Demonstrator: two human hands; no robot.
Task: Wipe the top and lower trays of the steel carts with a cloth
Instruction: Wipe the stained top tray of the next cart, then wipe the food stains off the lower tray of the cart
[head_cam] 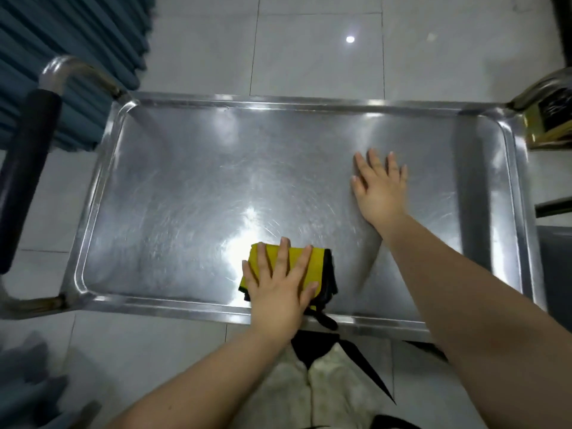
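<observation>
Wipes top tray point(278, 102) of steel cart with folded yellow-and-black cloth point(320, 264).
Presses left hand point(278, 286) flat on cloth, fingers straight and slightly spread, just inside tray's near rim, around mid-length. Rests right hand point(379, 187) palm-down on bare steel, farther back and to the right, fingers spread, gripping nothing. Extends both forearms forward over near rim, right reaching deeper.
</observation>
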